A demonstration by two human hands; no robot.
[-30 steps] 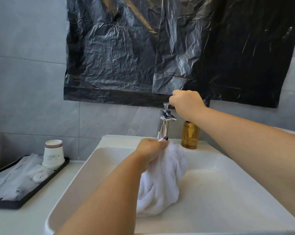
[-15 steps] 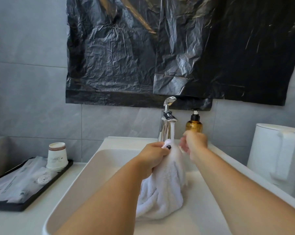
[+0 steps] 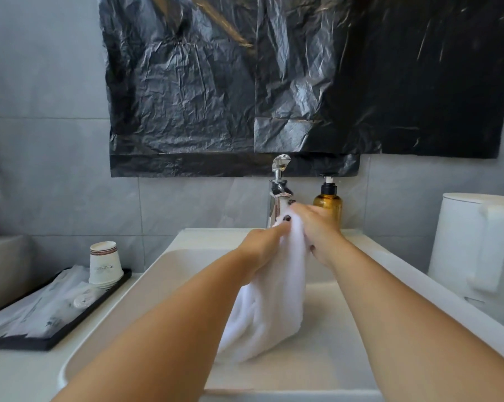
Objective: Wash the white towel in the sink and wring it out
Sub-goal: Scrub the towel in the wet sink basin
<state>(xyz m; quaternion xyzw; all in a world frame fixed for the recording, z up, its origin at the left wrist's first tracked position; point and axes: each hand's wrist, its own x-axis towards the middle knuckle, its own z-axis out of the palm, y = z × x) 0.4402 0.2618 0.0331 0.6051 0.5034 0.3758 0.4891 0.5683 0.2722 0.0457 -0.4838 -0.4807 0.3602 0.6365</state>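
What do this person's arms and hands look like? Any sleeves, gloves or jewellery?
Both forearms are bare as far as the picture shows: no sleeves, gloves, watch or bracelets. The left hand and right hand have fingernails painted a dark colour. No rings are visible, though some fingers are hidden.

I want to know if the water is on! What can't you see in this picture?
Head view only:
- Water stream: the hands, left and right, and the towel cover the tap's spout.
- Sink drain: hidden under towel.
- Paper cups' writing: too small.
- Kettle: cut off at right edge.
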